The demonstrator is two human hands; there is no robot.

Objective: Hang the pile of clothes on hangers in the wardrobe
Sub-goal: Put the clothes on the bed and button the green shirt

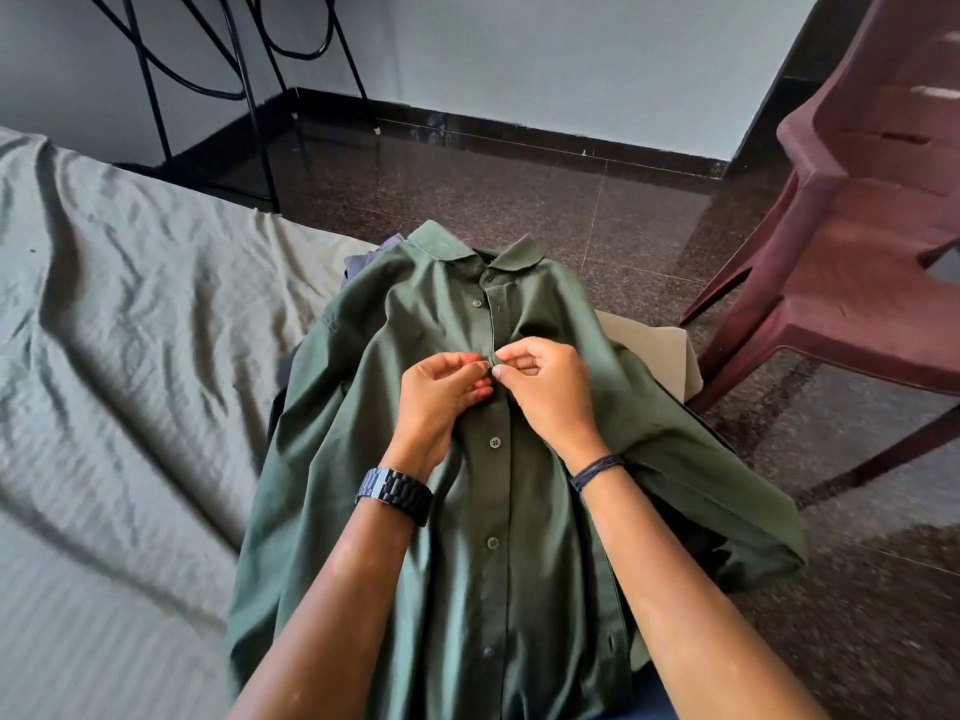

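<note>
**Shirt button could slip mid-fastening**

While both hands work the placket of the green shirt point(498, 511), which lies front-up on the pile of clothes point(363, 262) at the bed's corner, a slip is the likely fault. From the left: the rumpled bedsheet point(130, 330) offers no firm backing. The left hand point(441, 392) pinches one placket edge, the right hand point(545, 387) pinches the other; loose fabric may pucker. Rightward, the maroon plastic chair point(857, 226) crowds the hanging sleeve. No hanger or wardrobe shows.
</note>
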